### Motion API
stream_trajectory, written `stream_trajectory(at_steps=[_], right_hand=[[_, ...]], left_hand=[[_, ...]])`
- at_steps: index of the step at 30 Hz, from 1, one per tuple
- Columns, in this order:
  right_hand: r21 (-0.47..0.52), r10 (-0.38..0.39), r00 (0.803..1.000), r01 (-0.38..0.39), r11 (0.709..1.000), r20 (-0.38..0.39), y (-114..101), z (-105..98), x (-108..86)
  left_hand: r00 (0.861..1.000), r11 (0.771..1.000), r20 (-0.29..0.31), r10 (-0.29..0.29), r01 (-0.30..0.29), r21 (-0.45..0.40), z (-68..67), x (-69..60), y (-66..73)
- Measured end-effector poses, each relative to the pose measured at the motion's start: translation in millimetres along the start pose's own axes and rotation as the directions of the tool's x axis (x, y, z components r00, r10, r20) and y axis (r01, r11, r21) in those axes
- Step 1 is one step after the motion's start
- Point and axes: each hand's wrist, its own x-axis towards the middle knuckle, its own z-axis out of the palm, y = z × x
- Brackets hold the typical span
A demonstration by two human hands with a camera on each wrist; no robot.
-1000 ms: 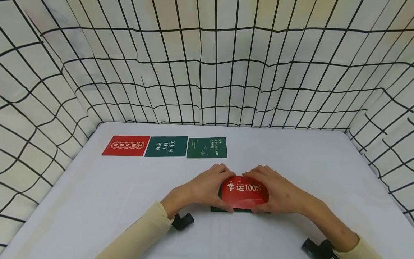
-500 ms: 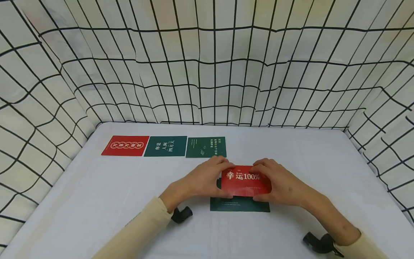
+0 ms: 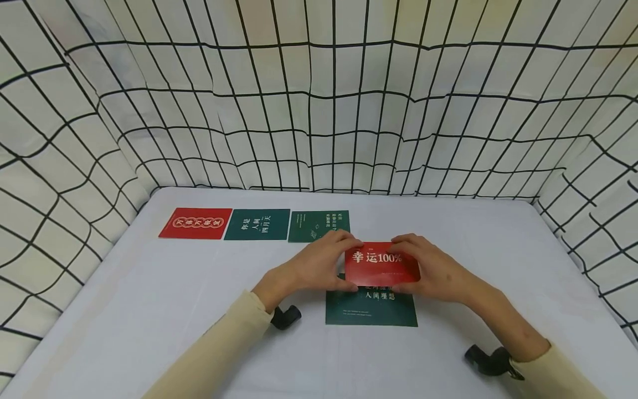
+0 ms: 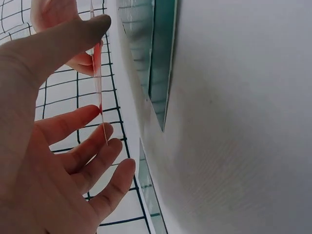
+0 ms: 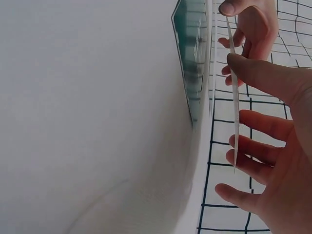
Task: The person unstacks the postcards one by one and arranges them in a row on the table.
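Observation:
A red card [image 3: 382, 271] with white lettering is held between my two hands, raised off the table. My left hand [image 3: 321, 263] grips its left edge, thumb at the near side and fingers at the far side. The right hand [image 3: 433, 269] grips the opposite edge in the same way. Both wrist views show the card edge-on, the thin card [image 4: 99, 83] pinched between thumb and fingers, and likewise the card edge [image 5: 236, 107] on the right. Below it a dark green card [image 3: 371, 310] with white lettering lies on the table, its far part hidden.
Toward the back left a red card [image 3: 195, 223], a teal card [image 3: 256, 224] and a green card [image 3: 304, 224] lie in a row on the white table [image 3: 149, 310]. My left hand covers part of the green one. A black grid net [image 3: 319, 111] surrounds the table.
Both hands have lifted the red card up and away from me, off the dark green card. More of that green card and its lettering now shows.

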Motion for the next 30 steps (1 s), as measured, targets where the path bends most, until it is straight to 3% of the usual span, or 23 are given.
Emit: stream_trajectory(at_steps=[14, 30], right_hand=[[0.028, 0.032, 0.999, -0.032, 0.999, 0.011, 15, -2, 17.9], [0.020, 0.033, 0.999, -0.033, 0.999, -0.010, 23, -2, 31.2]], left_hand=[[0.999, 0.999, -0.031, -0.012, 0.014, 0.043, -0.9, 23.2, -11.6], [0.997, 0.996, -0.053, -0.054, 0.057, 0.064, 0.9, 35.5, -20.1]])
